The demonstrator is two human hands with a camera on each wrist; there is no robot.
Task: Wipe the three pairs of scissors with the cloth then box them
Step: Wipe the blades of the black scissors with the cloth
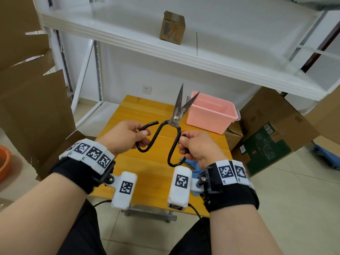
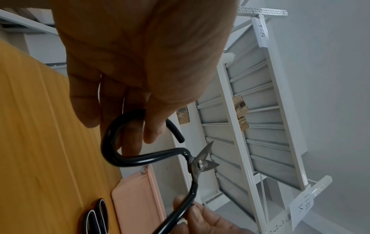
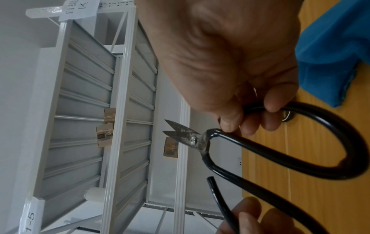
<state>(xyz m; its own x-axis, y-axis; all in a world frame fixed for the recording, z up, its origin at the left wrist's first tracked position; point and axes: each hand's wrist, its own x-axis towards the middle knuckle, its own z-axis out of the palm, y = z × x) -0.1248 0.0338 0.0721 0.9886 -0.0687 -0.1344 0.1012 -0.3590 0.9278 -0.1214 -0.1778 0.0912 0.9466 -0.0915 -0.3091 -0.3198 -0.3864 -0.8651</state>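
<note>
White shelving (image 1: 184, 57) spans the far side, carrying one small cardboard box (image 1: 172, 27) on the visible shelf in the head view. Large cardboard cartons stand on the floor at left (image 1: 31, 92) and right (image 1: 272, 129).

One yellow wooden worktop (image 1: 147, 162) stands in the centre. One pink plastic box (image 1: 211, 113) sits on its far right part, open at the top; its inside cannot be seen. One blue cloth (image 3: 330, 52) lies crumpled on the near right of the worktop, beneath the right wrist.

One pair of large scissors (image 1: 174, 120) is held in the air above the worktop, between both hands. Long axis runs near to far; the blade tips point away from the person, toward the shelving and slightly upward. The blades are parted in a narrow V. Blade steel is dull grey with dark, rust-like staining; a bright rivet marks the pivot. The handles are black bent loops, spread wide apart.

Left hand (image 1: 125, 137): fingers curled round the left handle loop, thumb on top. Right hand (image 1: 198, 148): fingers and thumb pinch the right handle loop near its upper part.

A second pair of scissors (image 2: 96, 216), black-handled, lies flat on the worktop just beside the pink box, seen only from the left wrist. A third pair is not identifiable.
</note>
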